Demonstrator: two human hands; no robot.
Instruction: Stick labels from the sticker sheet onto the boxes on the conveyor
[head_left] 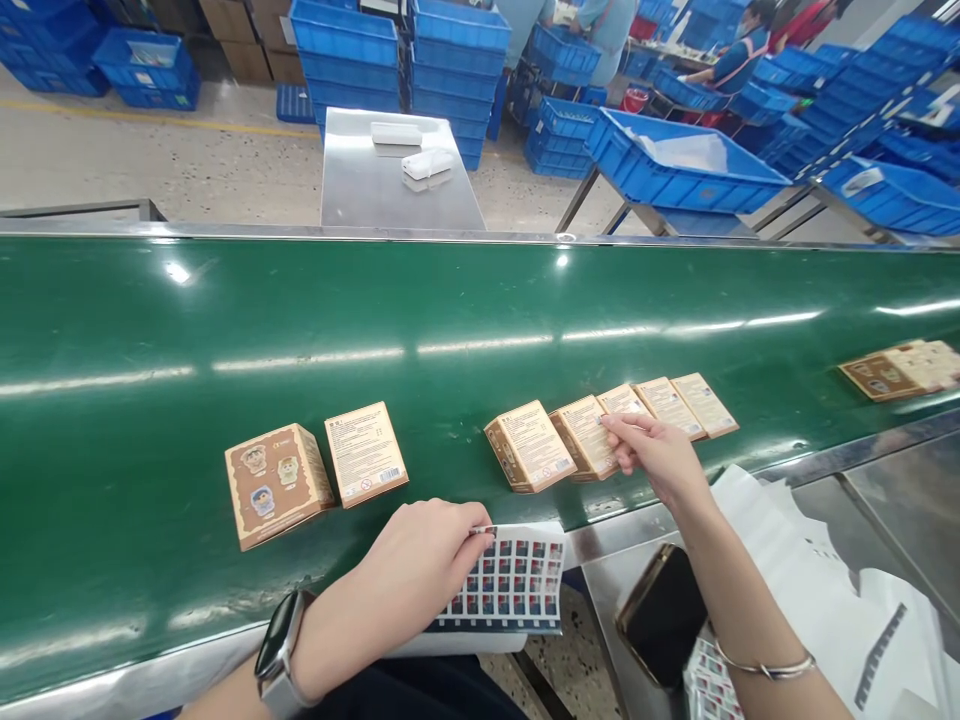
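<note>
My left hand [431, 555] is closed on the upper edge of a sticker sheet [517, 578] with rows of small red and blue stickers, held over the belt's near edge. My right hand [651, 450] reaches across a row of small cartons, thumb and fingers pinched together at a tan carton [589, 437]. Whatever is between those fingertips is too small to make out. Left of that carton lies another carton [536, 447]; further right lie a carton [669, 405] and an end carton [705, 405]. My right fingers partly cover the middle carton [622, 400].
A green conveyor belt [300, 300] spans the view. To the left sit a brown carton [274, 485] and a tan carton [367, 455]; more cartons [892, 372] lie far right. A phone [664, 615] and white backing paper [787, 560] rest at near right. Blue crates [349, 60] and people stand beyond.
</note>
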